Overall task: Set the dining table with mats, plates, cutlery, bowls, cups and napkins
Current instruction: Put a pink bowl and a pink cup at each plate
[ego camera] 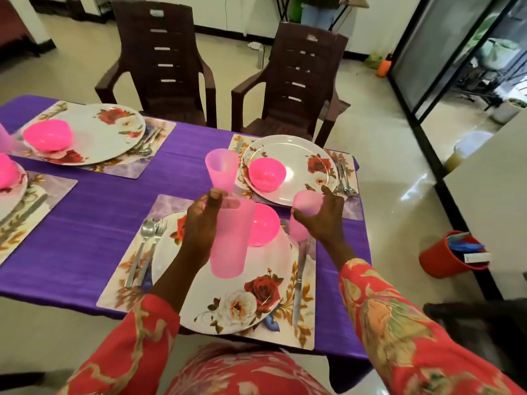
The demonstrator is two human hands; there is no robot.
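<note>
The cup step is in hand. A tall pink cup (228, 238) is gripped near its rim by the left hand (199, 223) and is held up over the near plate (228, 295). It may be more than one cup stacked together, but that cannot be told. A smaller pink cup (305, 215) is held by the right hand (325, 218), with the fingers curled around it, just past the right side of the near plate and above the knife (299, 277). Whether it is touching the bench (85, 223) yet cannot be told.

A third pink cup (222, 169) is already stood on the purple bench, just beside the far plate (288, 169). A pink bowl (262, 223) is sat on the near plate, and another pink bowl (266, 173) is sat on the far plate. A spoon and fork (147, 246) are laid on the near mat (128, 280), to the left of the plate.

No napkins are seen, so that step looks not yet done.

Next, the small cup probably needs to be put down upright on the mat, close to the knife tip, and then let go. It should be kept off the knife so it is not tipped over. After that, the tall cup would be carried to a place that has none.
</note>
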